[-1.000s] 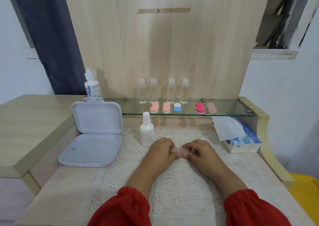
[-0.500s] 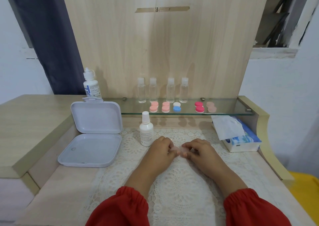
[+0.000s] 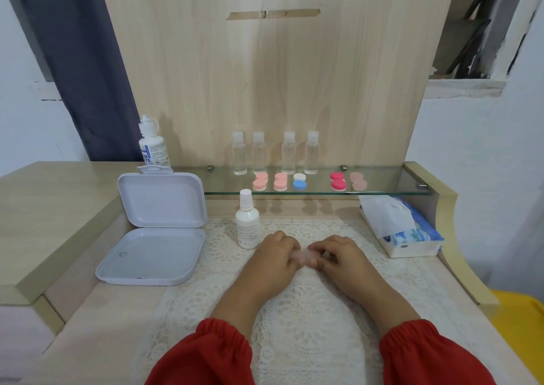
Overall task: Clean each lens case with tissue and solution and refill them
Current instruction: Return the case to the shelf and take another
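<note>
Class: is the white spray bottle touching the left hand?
Apart. The head view shows a strip of lace mat between the spray bottle and the left hand.

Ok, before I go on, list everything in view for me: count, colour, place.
lens case in hands: 1, pale pink, held between both hands over the lace mat
lens cases on shelf: 5, two light pink, one white and blue, one deep pink, one dusty pink, in a row on the glass shelf
clear bottles: 4, transparent with clear caps, behind those cases
glass shelf: 1, clear, against the wooden back panel
small white bottle: 1, upright on the mat, left of the hands
solution bottle: 1, white with blue label, on the raised ledge, back left
plastic box: 1, white, lid open, left
tissue pack: 1, blue and white, right
lace mat: 1, cream
left hand: grips the case
right hand: grips the case
</note>
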Demonstrator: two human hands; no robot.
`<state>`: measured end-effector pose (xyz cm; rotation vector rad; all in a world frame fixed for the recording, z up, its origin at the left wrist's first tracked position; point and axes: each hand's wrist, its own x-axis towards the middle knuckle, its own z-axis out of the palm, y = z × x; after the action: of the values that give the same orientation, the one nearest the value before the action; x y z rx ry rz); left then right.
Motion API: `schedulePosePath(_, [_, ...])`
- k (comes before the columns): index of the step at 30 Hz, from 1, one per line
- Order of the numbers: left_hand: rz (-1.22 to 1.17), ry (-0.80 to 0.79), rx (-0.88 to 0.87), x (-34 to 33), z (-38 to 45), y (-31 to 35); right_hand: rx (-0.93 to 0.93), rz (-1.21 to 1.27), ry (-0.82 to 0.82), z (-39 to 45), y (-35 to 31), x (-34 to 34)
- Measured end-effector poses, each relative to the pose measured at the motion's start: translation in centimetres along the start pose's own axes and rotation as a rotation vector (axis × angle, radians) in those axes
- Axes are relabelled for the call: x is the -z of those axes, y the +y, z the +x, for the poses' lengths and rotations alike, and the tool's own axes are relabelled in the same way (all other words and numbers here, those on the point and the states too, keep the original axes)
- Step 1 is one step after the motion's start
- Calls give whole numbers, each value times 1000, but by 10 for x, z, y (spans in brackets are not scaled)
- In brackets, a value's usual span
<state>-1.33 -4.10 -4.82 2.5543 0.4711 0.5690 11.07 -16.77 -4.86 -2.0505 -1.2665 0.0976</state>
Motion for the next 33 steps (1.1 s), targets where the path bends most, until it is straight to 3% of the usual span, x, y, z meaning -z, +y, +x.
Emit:
schedulePosePath(7, [-106, 221, 139, 3, 5, 3, -14, -10, -10, 0, 1, 0])
schedulePosePath(13, [-62, 177, 168, -1, 10, -1, -18, -16, -11, 1, 1, -1])
schedulePosePath(21, [-313, 119, 229, 7, 7, -3, -12, -13, -5, 1, 1, 0])
schedulePosePath(26, [-232, 24, 148, 8, 1, -4, -6, -4, 8, 0, -1, 1])
schedulePosePath(33, [-223, 59, 105, 4, 4, -3, -67, -58, 72, -2, -6, -2])
